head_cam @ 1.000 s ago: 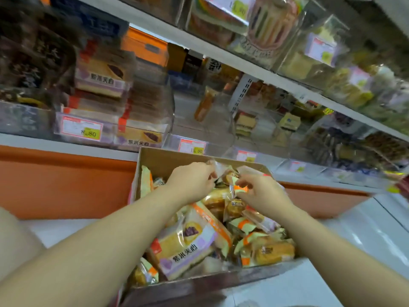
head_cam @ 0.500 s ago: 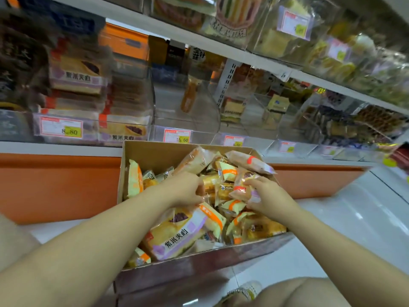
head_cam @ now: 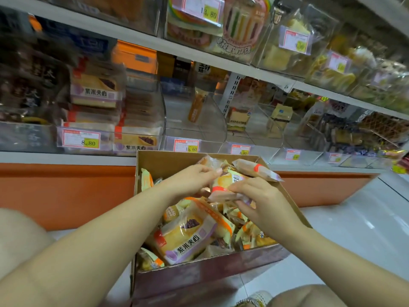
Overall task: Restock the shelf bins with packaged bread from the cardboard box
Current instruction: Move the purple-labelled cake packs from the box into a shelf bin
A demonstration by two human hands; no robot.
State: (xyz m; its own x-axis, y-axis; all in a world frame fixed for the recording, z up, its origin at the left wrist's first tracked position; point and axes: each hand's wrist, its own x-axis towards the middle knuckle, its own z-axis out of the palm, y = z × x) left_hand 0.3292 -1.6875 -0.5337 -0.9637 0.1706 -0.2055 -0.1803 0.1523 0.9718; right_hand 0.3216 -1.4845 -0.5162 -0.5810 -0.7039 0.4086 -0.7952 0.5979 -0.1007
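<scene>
Between the two hands, over the far half of the cardboard box (head_cam: pixel 199 275), a small bread packet (head_cam: pixel 225 185) with an orange band is held clear of the pile in the head view. Its near edge is gripped by the curled fingers of the right hand (head_cam: pixel 263 200); its far left corner is pinched, as far as can be made out, by the left hand (head_cam: pixel 194 178). Just beyond the right hand a long packet (head_cam: pixel 256 170) is seen lying against the box's far right rim. Below both wrists, nearer the person, a purple-labelled packet (head_cam: pixel 188 238) is tilted on the heap. Above and beyond the left hand a clear shelf bin (head_cam: pixel 217 127) stands nearly bare, with one upright packet (head_cam: pixel 197 107) inside.

The wrapper is judged slick and puffed, so a hold taken only on the film's edges could be lost on the way up, and the packet dropped back or outside the box. The long packet could be knocked over the rim if it is brushed by the right hand. As the neighbouring bins look alike, the packet could be put in the wrong one.

Against half a second earlier, the packet has been drawn toward the left hand, which then lay apart from it on the pile, and the hands have been brought closer together. The long packet has been left in place.
</scene>
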